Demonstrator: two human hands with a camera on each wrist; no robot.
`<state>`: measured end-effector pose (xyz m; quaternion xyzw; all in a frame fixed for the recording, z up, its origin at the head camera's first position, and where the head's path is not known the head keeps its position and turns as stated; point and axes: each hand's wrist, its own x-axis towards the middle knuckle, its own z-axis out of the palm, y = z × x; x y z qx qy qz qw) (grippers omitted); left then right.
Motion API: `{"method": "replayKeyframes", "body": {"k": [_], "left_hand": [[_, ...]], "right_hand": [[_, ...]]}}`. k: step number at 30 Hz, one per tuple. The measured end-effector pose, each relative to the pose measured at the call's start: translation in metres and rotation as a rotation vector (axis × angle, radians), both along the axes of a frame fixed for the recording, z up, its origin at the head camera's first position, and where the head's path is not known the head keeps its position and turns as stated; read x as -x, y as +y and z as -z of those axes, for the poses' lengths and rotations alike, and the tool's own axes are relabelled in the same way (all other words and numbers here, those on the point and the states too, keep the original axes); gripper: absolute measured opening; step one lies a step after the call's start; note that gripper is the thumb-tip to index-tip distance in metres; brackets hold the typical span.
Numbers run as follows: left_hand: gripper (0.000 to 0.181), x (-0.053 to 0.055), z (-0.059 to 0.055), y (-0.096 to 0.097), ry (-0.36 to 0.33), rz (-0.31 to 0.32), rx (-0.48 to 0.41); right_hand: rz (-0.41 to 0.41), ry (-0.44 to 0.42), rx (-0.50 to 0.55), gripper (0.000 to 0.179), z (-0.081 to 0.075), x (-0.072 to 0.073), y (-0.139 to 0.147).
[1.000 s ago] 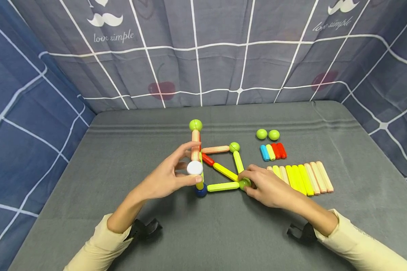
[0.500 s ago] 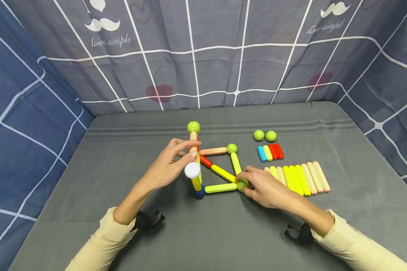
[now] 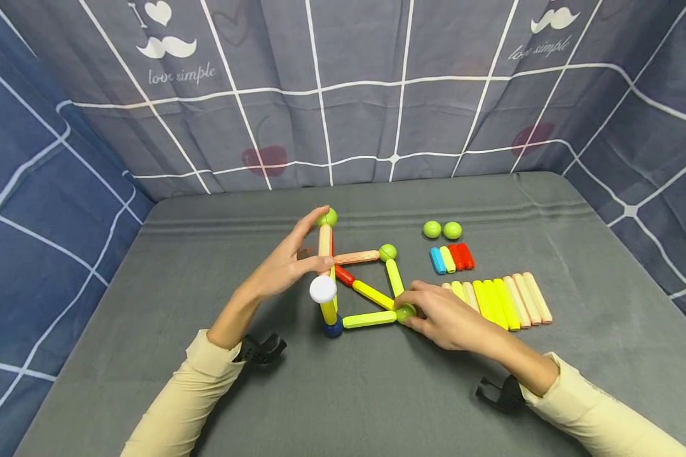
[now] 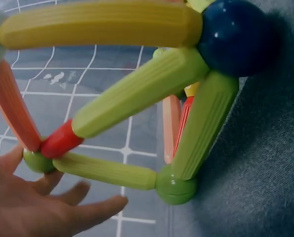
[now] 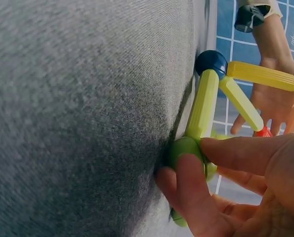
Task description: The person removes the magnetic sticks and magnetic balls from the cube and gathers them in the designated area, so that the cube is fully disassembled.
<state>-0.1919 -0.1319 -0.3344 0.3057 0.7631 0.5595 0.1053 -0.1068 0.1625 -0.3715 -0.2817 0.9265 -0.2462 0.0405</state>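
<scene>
A magnetic stick-and-ball frame stands mid-table. From its blue ball [image 3: 333,327] a yellow stick [image 4: 102,24] rises to a white ball [image 3: 322,289]. An orange stick [image 3: 325,240] links that to a raised green ball [image 4: 39,161]. My left hand [image 3: 280,266] is spread beside this upper side, fingertips at the raised green ball and thumb near the orange stick; its grip looks loose. My right hand [image 3: 448,317] pinches the near right green ball [image 5: 185,150], where a lime stick [image 3: 369,319] and a yellow diagonal stick [image 3: 373,294] meet.
Two loose green balls [image 3: 442,230] lie at the back right. Below them sit short sticks [image 3: 452,258] in blue, yellow and red. A row of longer yellow and wooden-toned sticks [image 3: 503,301] lies right of my right hand. A grid-patterned curtain [image 3: 366,114] hangs behind the table.
My left hand has moved from beside the white ball, away from me along the orange stick, and its fingers have spread toward the raised green ball. My right hand keeps its pinch.
</scene>
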Motion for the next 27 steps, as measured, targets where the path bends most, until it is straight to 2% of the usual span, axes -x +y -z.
{"method": "replayKeyframes", "body": {"k": [3, 7, 11, 14, 21, 27], "left_hand": [[0.074, 0.004, 0.002, 0.000, -0.018, 0.007, -0.069], [0.062, 0.004, 0.001, -0.001, -0.012, -0.061, -0.091], [0.051, -0.001, 0.001, -0.005, -0.008, -0.137, -0.097], [0.045, -0.006, 0.003, -0.010, 0.002, -0.165, -0.101], [0.045, -0.019, 0.001, -0.022, -0.083, -0.143, -0.129], [0.039, -0.030, -0.001, -0.032, -0.099, -0.120, -0.028]], "right_hand": [[0.003, -0.070, 0.046, 0.022, 0.000, 0.003, 0.003], [0.056, -0.174, 0.107, 0.021, -0.002, 0.011, 0.007], [0.088, -0.208, 0.113, 0.022, -0.004, 0.024, 0.008], [0.094, -0.216, 0.094, 0.024, -0.006, 0.034, 0.006], [0.108, -0.219, 0.070, 0.025, -0.008, 0.053, 0.004], [0.082, -0.280, 0.096, 0.028, -0.010, 0.071, 0.004]]}}
